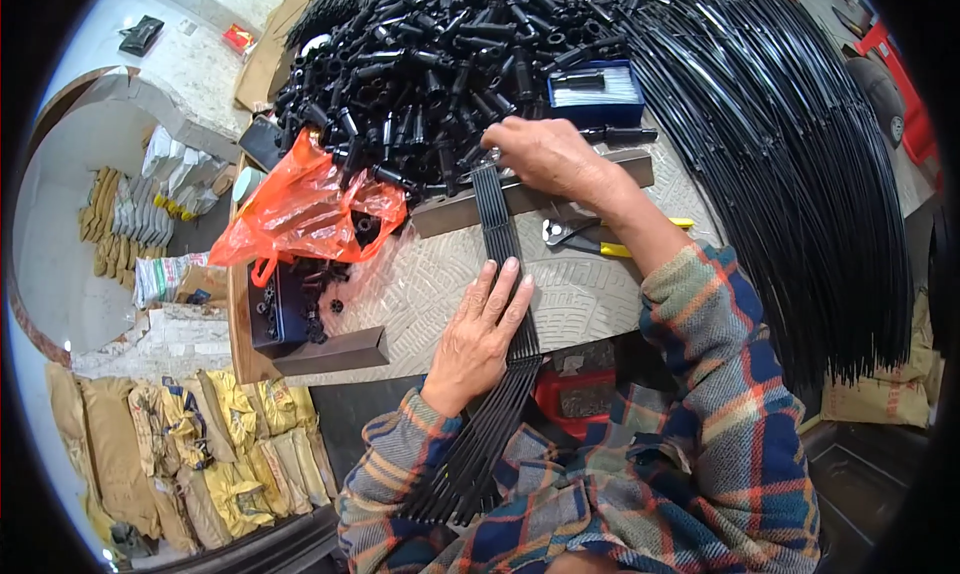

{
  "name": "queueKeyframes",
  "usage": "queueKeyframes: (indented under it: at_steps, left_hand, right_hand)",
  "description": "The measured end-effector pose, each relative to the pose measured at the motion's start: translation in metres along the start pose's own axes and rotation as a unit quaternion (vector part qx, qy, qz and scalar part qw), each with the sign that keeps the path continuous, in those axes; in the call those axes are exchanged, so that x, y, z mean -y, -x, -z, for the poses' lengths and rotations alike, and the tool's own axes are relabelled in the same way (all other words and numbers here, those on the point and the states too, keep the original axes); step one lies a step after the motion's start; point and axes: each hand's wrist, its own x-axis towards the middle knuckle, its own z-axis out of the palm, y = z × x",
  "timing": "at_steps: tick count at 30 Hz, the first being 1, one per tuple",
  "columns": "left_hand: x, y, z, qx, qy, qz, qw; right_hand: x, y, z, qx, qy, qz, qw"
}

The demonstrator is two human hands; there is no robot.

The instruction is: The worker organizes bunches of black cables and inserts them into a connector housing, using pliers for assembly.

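Observation:
A flat row of thin black rods (493,209) runs from a grey metal bar (445,214) down over the table's near edge towards my lap. My left hand (472,342) lies on the rods with its fingers stretched out, pressing them against the table. Beyond the bar, my right hand (550,156) is closed, fingertips bent down beside the far ends of the rods. What it pinches, if anything, is hidden. Yellow-handled pliers (578,236) lie below my right wrist, partly covered by the forearm. A big heap of black tubular plastic parts (440,64) rises behind the bar.
A blue box (597,109) with thin white sticks stands behind my right hand. Long black rods (790,144) are heaped at the right. An orange-red plastic bag (300,209) and a dark bin (285,309) of small black parts sit at the left. Sacks (200,454) lie on the floor.

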Motion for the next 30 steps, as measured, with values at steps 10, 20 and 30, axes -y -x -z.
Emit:
queueKeyframes:
  at_steps: [10,20,30]
  left_hand:
    - [0.011,0.017,0.003,-0.003,0.001,0.030,1.000]
    - [-0.005,0.032,0.010,-0.014,0.047,0.007,0.999]
    - [-0.006,0.038,0.002,-0.034,0.030,-0.001,0.999]
  right_hand:
    - [0.010,-0.010,-0.009,-0.013,0.037,0.001,0.999]
    - [-0.065,-0.027,0.046,0.038,0.190,-0.123,0.973]
    - [-0.044,-0.023,0.046,-0.083,0.196,-0.090,0.973]
